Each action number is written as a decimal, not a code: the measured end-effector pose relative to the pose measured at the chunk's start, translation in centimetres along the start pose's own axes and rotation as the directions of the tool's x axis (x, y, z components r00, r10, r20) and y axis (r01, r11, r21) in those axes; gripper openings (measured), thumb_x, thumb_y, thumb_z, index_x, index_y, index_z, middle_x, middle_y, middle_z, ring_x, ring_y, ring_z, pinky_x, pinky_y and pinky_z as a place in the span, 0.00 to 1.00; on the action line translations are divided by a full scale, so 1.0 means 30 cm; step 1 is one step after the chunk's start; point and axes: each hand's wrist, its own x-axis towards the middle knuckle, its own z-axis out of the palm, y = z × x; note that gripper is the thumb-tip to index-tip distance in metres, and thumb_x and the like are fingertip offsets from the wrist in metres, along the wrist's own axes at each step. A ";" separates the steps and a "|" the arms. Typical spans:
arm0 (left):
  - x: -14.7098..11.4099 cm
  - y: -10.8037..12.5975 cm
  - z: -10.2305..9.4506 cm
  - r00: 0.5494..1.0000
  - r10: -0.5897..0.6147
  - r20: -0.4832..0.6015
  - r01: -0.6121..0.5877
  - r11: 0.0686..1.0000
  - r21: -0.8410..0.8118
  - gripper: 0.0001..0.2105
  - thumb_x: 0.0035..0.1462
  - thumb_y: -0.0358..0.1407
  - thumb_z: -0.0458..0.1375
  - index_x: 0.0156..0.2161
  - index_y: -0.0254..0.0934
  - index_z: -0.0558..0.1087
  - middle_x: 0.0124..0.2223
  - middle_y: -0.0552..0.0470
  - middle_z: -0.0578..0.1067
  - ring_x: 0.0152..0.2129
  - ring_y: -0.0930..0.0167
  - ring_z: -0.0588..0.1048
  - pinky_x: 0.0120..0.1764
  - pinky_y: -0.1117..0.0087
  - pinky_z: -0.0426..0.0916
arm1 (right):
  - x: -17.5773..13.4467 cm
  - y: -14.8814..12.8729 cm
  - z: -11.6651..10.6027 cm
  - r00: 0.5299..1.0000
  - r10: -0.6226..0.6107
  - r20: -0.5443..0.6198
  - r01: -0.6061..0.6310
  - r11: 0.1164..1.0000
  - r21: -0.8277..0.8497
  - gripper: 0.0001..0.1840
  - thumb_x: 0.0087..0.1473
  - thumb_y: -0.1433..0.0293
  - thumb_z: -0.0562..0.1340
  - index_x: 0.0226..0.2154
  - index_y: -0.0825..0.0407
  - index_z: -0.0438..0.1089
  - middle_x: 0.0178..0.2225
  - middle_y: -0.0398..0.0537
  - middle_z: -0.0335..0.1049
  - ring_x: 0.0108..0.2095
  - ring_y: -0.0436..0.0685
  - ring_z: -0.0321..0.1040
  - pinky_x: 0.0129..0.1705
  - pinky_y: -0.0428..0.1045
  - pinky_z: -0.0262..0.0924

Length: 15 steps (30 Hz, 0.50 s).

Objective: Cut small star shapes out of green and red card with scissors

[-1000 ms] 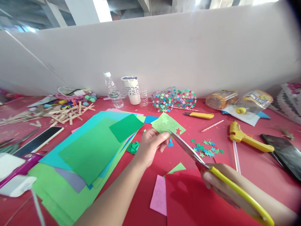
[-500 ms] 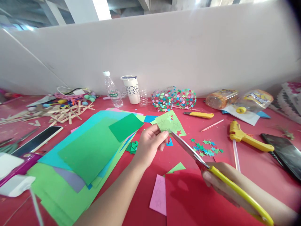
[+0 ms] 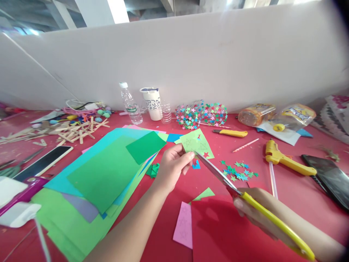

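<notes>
Between its thumb and fingers my left hand (image 3: 174, 167) pinches the near left edge of a light-green sheet of craft paper (image 3: 194, 140). Pencilled star outlines and star-shaped holes mark the sheet. In my right hand (image 3: 255, 207) is a pair of scissors (image 3: 215, 169) with yellow handles, its blades almost together. Their tip meets the sheet's near edge, close to my left thumb. Small cut paper stars (image 3: 238, 171) lie loose to the right of the blades. Below them are a red sheet (image 3: 226, 229) and a pink strip (image 3: 183, 225) with drawn stars.
Stacked coloured sheets (image 3: 103, 174) cover the left side, beside a phone (image 3: 45, 162) and wooden sticks (image 3: 81, 130). At the back stand a water bottle (image 3: 132, 109), a cup (image 3: 153, 105) and a star-covered object (image 3: 201, 114). A yellow cutter (image 3: 231, 133) and glue gun (image 3: 286, 160) lie right.
The light-green sheet has tilted slightly in my left hand. A cut star seen at its upper part no longer shows there. Both hands keep nearly the same place.
</notes>
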 end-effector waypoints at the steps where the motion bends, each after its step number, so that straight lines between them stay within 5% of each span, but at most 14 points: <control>1: 0.000 0.000 0.000 1.000 -0.001 -0.001 0.001 1.000 0.001 0.06 0.51 0.36 0.63 0.31 0.34 0.75 0.21 0.59 0.69 0.13 0.80 0.61 0.16 0.76 0.51 | 0.001 0.001 -0.001 1.000 -0.002 0.000 0.002 1.000 -0.002 0.35 0.50 0.33 0.56 0.22 0.47 0.56 0.16 0.34 0.53 0.15 0.46 0.47 0.15 0.44 0.39; 15: 0.002 -0.007 0.000 1.000 -0.010 0.007 0.010 1.000 -0.024 0.06 0.51 0.36 0.64 0.31 0.34 0.75 0.19 0.60 0.68 0.13 0.80 0.60 0.16 0.76 0.50 | 0.005 0.008 -0.004 1.000 0.007 -0.001 -0.007 0.999 -0.033 0.33 0.51 0.35 0.58 0.22 0.47 0.57 0.17 0.35 0.55 0.15 0.46 0.48 0.14 0.44 0.39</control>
